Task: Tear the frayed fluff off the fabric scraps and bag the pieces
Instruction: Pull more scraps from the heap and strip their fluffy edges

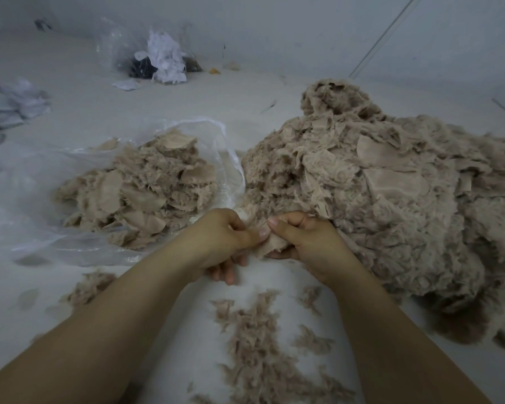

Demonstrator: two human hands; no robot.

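Fingers (286,228) of both hands pinching fuzzy beige scrap (274,244) | crinkled clear bag (231,158) | shaggy heap (391,199)

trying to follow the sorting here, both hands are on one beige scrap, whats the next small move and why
Probably pull the hands apart to tear the fluff off: the left hand and right hand both pinch one small beige fabric scrap between them. The open clear plastic bag of scraps lies to the left, ready for the piece.
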